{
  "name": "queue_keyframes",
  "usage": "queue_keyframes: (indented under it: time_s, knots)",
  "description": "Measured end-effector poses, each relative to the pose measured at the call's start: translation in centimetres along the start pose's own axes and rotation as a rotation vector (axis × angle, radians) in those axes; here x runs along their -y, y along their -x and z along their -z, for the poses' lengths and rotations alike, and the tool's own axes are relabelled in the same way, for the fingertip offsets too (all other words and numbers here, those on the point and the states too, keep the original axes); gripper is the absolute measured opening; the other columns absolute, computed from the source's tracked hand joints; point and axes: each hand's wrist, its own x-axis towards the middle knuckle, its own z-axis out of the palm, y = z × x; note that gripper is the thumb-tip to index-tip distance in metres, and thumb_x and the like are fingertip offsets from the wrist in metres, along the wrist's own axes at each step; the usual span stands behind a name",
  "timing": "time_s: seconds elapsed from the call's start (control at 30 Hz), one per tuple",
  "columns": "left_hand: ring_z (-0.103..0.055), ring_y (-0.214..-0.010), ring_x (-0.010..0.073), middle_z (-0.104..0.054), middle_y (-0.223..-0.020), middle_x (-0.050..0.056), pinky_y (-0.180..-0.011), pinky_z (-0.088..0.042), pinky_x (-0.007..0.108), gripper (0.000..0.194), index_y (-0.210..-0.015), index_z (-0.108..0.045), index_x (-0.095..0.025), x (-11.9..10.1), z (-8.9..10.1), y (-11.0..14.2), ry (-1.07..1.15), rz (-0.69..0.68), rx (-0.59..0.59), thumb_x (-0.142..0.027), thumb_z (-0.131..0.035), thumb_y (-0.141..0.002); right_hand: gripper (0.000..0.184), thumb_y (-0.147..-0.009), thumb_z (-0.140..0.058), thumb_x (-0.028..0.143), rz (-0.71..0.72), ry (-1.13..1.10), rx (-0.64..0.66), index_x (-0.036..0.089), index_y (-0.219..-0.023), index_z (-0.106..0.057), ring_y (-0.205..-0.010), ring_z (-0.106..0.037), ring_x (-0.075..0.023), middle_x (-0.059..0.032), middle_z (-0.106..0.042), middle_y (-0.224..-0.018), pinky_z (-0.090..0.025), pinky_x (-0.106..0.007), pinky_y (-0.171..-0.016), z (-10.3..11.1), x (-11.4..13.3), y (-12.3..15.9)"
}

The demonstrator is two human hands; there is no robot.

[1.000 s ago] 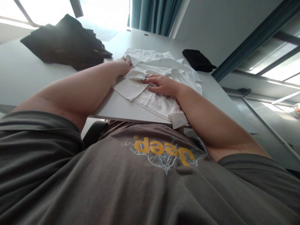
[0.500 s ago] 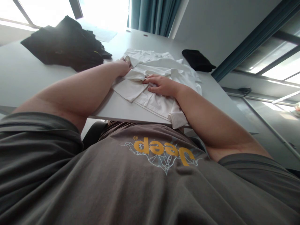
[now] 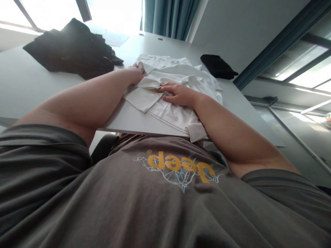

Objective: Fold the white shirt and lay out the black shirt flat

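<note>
A white garment (image 3: 178, 74) lies rumpled on the table, its kind not clear from the folds. One flat, broad end (image 3: 143, 100) and a turned-up cuff (image 3: 197, 130) reach toward the table's near edge. At its left side my left hand (image 3: 138, 72) is closed, pinching the cloth's edge between thumb and fingers. My right hand (image 3: 178, 93) rests palm down on the middle of the garment, fingers somewhat apart, the fingertips touching a raised fold. Part of the left hand's fingers is hidden by the hand itself.
A heap of black clothes (image 3: 72, 51) sits on the left of the white table (image 3: 121, 119). A folded black cloth item (image 3: 218, 66) lies at the right back. Beyond the table hang teal curtains (image 3: 170, 19) beside a bright window.
</note>
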Motion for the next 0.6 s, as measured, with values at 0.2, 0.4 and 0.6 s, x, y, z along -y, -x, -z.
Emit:
queue_keyframes:
  time_s: [0.2, 0.4, 0.6]
  knots:
    - [-0.046, -0.150, 0.0441, -0.046, -0.178, 0.016, -0.129, -0.034, 0.056, 0.120, -0.189, -0.033, -0.023, 0.4, -0.3, -0.5, 0.024, -0.002, -0.014, -0.102, -0.038, -0.098, 0.056, -0.095, -0.073, 0.051, -0.004, 0.005, -0.002, 0.041, -0.149, -0.081, -0.160, -0.058, -0.0342, -0.0011, -0.069, -0.163, -0.038, -0.055, -0.142, 0.1, 0.2, 0.1]
    - [-0.046, -0.152, 0.0418, -0.039, -0.183, 0.016, -0.129, -0.036, 0.058, 0.095, -0.187, -0.033, -0.018, 0.6, -0.4, -0.8, 0.008, -0.014, -0.023, -0.076, -0.039, -0.113, 0.055, -0.095, -0.075, 0.051, 0.008, -0.017, -0.009, 0.039, -0.147, -0.082, -0.160, -0.057, -0.0357, -0.0033, -0.070, -0.162, -0.039, -0.057, -0.142, 0.0, -0.1, 0.0]
    - [-0.045, -0.157, 0.0453, -0.037, -0.184, 0.018, -0.132, -0.035, 0.059, 0.089, -0.188, -0.034, -0.017, 1.0, -0.7, -1.0, 0.038, -0.048, -0.029, -0.068, -0.038, -0.115, 0.055, -0.094, -0.075, 0.051, 0.000, -0.020, 0.000, 0.041, -0.148, -0.081, -0.160, -0.056, -0.0355, -0.0016, -0.068, -0.164, -0.037, -0.058, -0.143, -0.1, -0.5, -0.1]
